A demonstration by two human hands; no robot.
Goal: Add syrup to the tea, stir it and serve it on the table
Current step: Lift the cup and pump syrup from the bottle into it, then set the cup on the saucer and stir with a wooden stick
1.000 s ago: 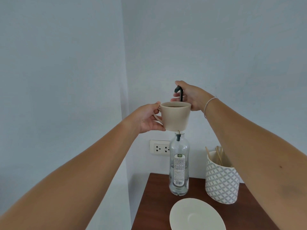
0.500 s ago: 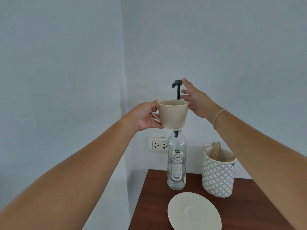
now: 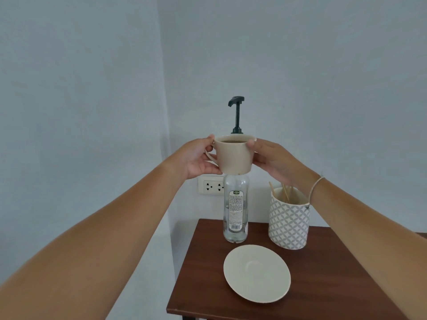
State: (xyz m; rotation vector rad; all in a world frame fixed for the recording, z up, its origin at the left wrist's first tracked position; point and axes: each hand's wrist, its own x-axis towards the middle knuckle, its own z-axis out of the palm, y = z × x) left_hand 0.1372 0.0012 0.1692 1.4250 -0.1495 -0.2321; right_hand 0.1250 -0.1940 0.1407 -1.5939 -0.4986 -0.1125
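A beige cup [image 3: 234, 157] with dark tea in it is held up in the air, in front of the neck of a clear syrup bottle [image 3: 235, 211]. The bottle stands at the back of the dark wooden table [image 3: 201, 294]. Its black pump head [image 3: 236, 105] sticks up above the cup, fully raised. My left hand [image 3: 196, 159] grips the cup's handle. My right hand [image 3: 269, 158] rests its fingers on the cup's right side. A cream saucer [image 3: 256, 273] lies on the table in front of the bottle.
A white and grey patterned holder [image 3: 288, 222] with wooden stirring sticks stands right of the bottle. A wall socket [image 3: 211, 187] sits behind the bottle. The table stands in a corner of pale walls; its front edge is near the bottom of the view.
My right hand has left the pump head, which rose back up, and has come down to the cup's right side. The cup has stayed in front of the bottle.
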